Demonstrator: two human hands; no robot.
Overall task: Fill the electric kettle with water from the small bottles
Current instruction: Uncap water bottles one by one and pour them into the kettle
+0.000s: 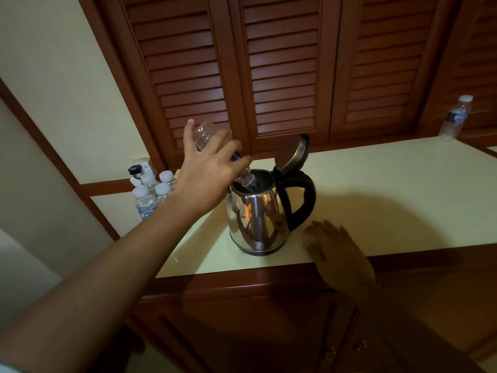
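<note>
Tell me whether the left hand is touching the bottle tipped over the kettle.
Touching. The head view shows the left hand with fingers and thumb curled round the upturned bottle, whose neck points down into the open kettle.

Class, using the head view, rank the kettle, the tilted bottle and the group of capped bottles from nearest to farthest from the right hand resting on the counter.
1. Kettle, just left of the right hand.
2. Tilted bottle, up over the kettle's mouth, gripped by the left hand.
3. Capped bottles, at the far left.
</note>
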